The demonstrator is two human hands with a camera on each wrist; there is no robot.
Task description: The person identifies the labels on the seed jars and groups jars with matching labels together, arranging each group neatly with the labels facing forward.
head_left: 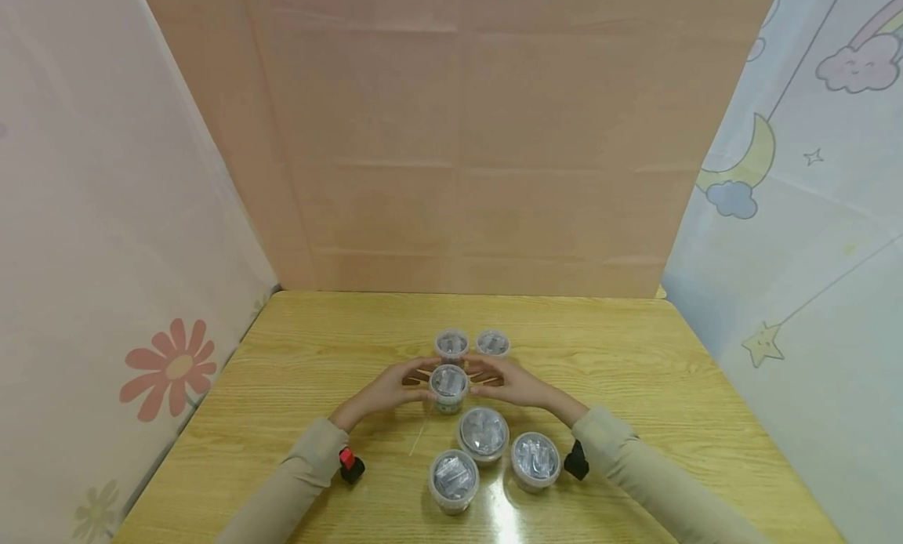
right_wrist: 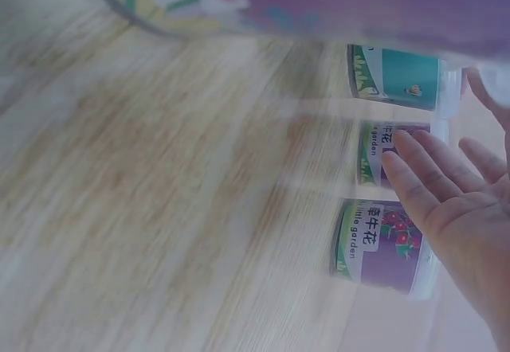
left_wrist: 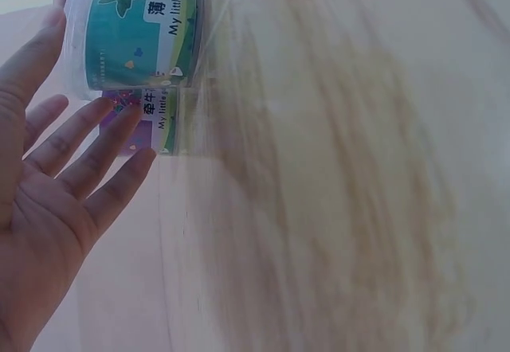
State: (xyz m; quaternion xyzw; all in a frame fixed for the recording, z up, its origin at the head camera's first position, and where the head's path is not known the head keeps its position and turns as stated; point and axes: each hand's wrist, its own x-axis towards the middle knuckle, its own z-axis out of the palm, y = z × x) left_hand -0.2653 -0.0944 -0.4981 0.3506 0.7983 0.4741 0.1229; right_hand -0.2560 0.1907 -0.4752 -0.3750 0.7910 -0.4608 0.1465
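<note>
Left wall: we see a printed red flower (head_left: 172, 368) beside the wooden table (head_left: 303, 348).
Left hand (head_left: 388, 387): its fingers are spread and uncurled at the left of the teal-labelled cup; we cannot tell whether they touch it.
Teal-labelled cup (head_left: 449, 386): we find it upright on the table, lidded, between the two hands.
Back cups: we see a left one (head_left: 451, 342) just behind the teal-labelled cup and a right one (head_left: 493, 342) beside it, both purple-labelled.
Front cups: three lidded cups, a left (head_left: 454, 479), a middle (head_left: 483, 433) and a right (head_left: 535, 458), stand nearer us.
Right hand (head_left: 515, 383): we see its fingers extended, gripping nothing, right of the teal-labelled cup.
</note>
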